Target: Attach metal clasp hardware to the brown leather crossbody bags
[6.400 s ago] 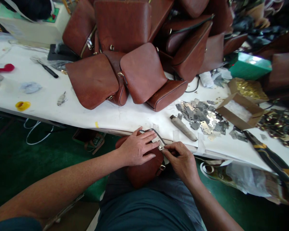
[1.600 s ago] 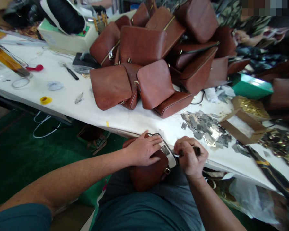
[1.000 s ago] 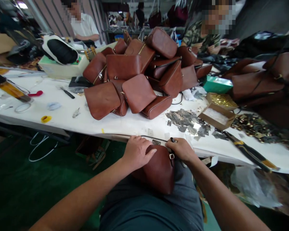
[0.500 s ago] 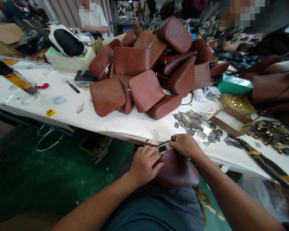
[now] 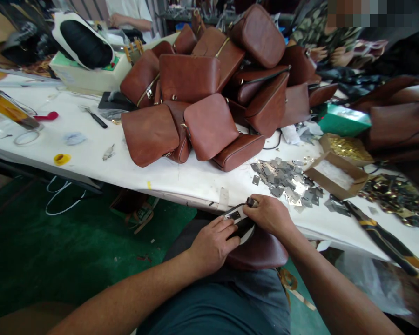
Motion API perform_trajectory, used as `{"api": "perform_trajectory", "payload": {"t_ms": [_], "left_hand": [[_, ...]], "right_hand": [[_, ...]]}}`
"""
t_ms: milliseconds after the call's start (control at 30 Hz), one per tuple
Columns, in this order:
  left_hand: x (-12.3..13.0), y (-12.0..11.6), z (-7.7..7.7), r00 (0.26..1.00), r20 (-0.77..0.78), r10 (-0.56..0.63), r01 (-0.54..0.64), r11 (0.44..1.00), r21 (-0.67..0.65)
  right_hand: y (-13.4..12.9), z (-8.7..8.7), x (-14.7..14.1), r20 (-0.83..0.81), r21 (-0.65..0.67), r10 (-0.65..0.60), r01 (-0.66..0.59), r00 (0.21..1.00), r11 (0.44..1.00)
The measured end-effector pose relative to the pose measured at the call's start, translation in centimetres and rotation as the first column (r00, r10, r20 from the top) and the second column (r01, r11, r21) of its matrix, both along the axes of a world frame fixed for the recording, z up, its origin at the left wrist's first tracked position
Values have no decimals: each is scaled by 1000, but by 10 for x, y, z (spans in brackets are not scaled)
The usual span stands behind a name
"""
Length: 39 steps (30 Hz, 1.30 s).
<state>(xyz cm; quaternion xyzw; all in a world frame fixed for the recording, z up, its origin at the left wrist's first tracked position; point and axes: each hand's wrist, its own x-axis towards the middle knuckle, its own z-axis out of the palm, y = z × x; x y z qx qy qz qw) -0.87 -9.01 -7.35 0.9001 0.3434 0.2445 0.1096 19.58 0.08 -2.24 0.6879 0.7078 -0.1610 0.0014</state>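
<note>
The held bag (image 5: 261, 251) had swung rightward across the lap. The left hand (image 5: 212, 244) lay on its rim beside a metal plate (image 5: 234, 215), its grip impossible to tell; the right hand's (image 5: 270, 214) fingers closed round a dark-ended tool (image 5: 252, 202) there. Beyond the bag, loose plates (image 5: 282, 179) covered part of the surface (image 5: 195, 181).

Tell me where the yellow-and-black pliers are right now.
In the head view, the pliers lie at the right, near the front edge of the white worktable, just below the open cardboard box with white contents.
</note>
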Motion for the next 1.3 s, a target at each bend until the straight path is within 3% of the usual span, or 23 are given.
{"api": "perform_trajectory", "payload": {"t_ms": [100, 200, 267, 333, 400, 467, 533, 600, 667, 733, 800, 867, 933, 1000, 1067, 1133, 1233, 1300], "left_hand": [[5, 0, -1, 1000, 1, 7, -7, 1000, 5], [7, 4, 0, 1000, 7, 6, -6, 1000, -14], [8, 6, 1, 1000, 9, 13, -12, 1000, -24], [9, 7, 3, 1000, -1, 14, -14, 999, -35], [11, 8, 6, 1000, -17, 18, -18, 999, -45], [12, 8, 10, 999, -42, 18, -21, 998, -59], [12, 8, 14, 998, -63, 8, -14, 996, -83], [11, 8, 18, 999, -32, 12, -16, 991, -134], [7, 8, 19, 992, 107, 63, -39, 977, -208], [3, 9, 16, 931, 294, 215, -117, 940, -320], [0, 10, 10, 804, 392, 448, -224, 838, -498], [-2, 13, 1, 664, 346, 663, -321, 671, -669], [-1, 17, -8, 599, 256, 759, -345, 533, -772], [0, 23, -15, 650, 167, 741, -299, 452, -840], [2, 29, -19, 755, 84, 650, -226, 378, -898], [4, 36, -20, 823, 57, 565, -182, 357, -916], [9, 44, -20, 815, 126, 566, -107, 360, -927], [15, 46, -21, 774, 149, 615, -68, 315, -947]], "right_hand": [[-4, 6, 3, -104, 120, -6, 18, 995, 993], [-16, 24, 5, -432, 316, 13, 138, 902, 939], [-27, 36, 1, -717, 362, 96, 251, 690, 898], [-35, 42, -9, -906, 349, 226, 329, 358, 878], [-37, 38, -23, -952, 299, 299, 387, 62, 872], [-33, 25, -36, -960, 209, 270, 447, -76, 870], [-27, 7, -43, -971, 136, 216, 512, -99, 848], [-23, -7, -47, -978, 139, 201, 564, -49, 814], [-21, -14, -47, -978, 189, 207, 588, 37, 786], [-21, -16, -46, -974, 224, 202, 593, 106, 773], [-20, -15, -46, -974, 224, 189, 590, 122, 776], [-19, -15, -44, -978, 208, 179, 588, 109, 781], [-17, -17, -43, -982, 182, 173, 584, 71, 791], [-16, -18, -42, -985, 156, 173, 574, 26, 804], [-17, -20, -42, -984, 143, 178, 554, -8, 820], [-18, -19, -41, -983, 142, 183, 540, -24, 830], [-18, -16, -40, -981, 136, 190, 541, -47, 830], [-17, -13, -37, -979, 120, 189, 541, -74, 832]]}}
